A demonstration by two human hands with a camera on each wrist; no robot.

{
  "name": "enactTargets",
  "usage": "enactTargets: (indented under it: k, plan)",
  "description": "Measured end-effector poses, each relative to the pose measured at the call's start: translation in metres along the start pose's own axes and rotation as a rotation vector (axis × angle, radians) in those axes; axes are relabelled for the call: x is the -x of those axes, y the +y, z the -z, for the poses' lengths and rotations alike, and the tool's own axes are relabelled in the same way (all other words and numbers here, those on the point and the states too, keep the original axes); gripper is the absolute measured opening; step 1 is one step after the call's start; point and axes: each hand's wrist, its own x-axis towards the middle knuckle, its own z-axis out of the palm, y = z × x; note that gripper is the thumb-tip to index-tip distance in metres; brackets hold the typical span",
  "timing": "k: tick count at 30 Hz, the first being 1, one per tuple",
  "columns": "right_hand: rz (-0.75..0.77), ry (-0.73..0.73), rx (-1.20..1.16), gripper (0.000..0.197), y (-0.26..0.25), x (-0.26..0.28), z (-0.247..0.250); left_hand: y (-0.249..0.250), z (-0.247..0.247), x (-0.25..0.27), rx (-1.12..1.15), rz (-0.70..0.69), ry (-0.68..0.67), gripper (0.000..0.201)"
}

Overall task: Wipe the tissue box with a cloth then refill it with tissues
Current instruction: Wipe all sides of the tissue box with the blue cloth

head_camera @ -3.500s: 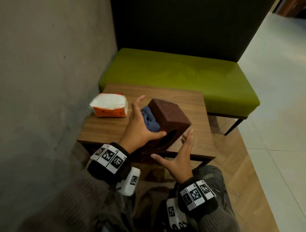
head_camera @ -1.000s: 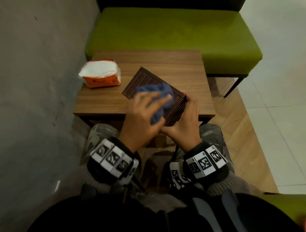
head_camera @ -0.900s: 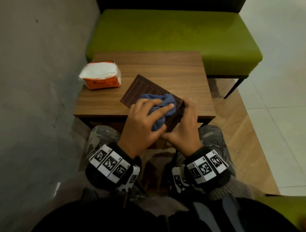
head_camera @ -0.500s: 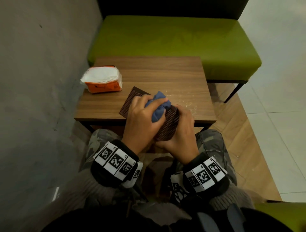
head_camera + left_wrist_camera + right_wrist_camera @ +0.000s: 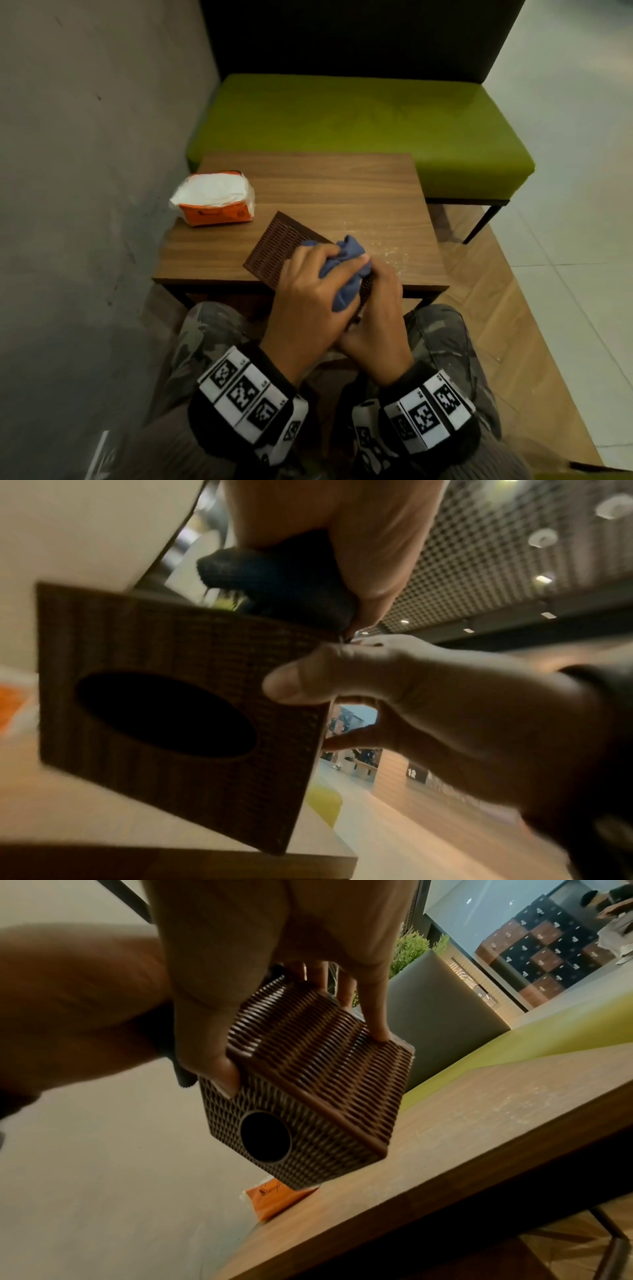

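Observation:
The brown woven tissue box (image 5: 281,245) is tipped up at the front edge of the wooden table (image 5: 342,192). My left hand (image 5: 315,284) grips a bunched blue cloth (image 5: 351,251) and presses it on the box's upper face, near its right corner. My right hand (image 5: 380,308) holds the box by that near right corner. In the left wrist view the box (image 5: 137,631) shows its oval opening, with the cloth (image 5: 284,588) on its top edge. In the right wrist view my right thumb and fingers (image 5: 377,1031) clamp the box (image 5: 325,1074).
An orange and white pack of tissues (image 5: 215,198) lies at the table's left edge, by the grey wall (image 5: 85,171). A green bench (image 5: 342,113) stands behind the table. Pale crumbs or dust (image 5: 387,250) speckle the tabletop right of the box. My knees sit under the front edge.
My left hand has dragged the cloth across the box's face toward its near right corner. The box has tipped and come closer to the front edge. My right hand kept its hold.

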Motion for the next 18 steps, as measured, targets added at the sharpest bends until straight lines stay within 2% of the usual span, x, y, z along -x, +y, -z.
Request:
enactTargets:
  k: [2,5,6,8,11,13,15,18]
  plan:
    - [-0.004,-0.026,-0.018,0.094,0.001,0.0,0.002,-0.019,0.005,-0.008,0.015,0.087,0.033,0.031]
    - [0.004,-0.04,0.012,0.097,0.005,0.003,0.002,-0.06,0.014,-0.028,-0.029,0.356,0.132,0.027]
    - [0.008,-0.041,0.015,0.097,0.006,0.003,0.001,-0.065,0.014,-0.03,-0.039,0.406,0.137,0.027]
    - [0.011,-0.043,0.021,0.096,0.005,-0.001,0.0,-0.053,0.01,-0.026,-0.018,0.353,0.101,0.028]
    - [0.02,-0.053,0.033,0.095,0.007,-0.006,-0.001,-0.019,0.002,-0.008,0.053,0.085,-0.019,0.034]
    - [0.006,-0.057,0.012,0.097,0.008,-0.004,0.0,-0.021,0.003,-0.006,0.057,0.025,-0.035,0.035]
    - [-0.003,-0.075,0.008,0.098,0.011,0.0,0.003,-0.047,0.005,-0.017,0.042,0.137,0.02,0.032]
    - [-0.006,-0.107,0.008,0.099,0.013,0.006,0.002,-0.086,0.007,-0.028,0.023,0.412,0.105,0.028]
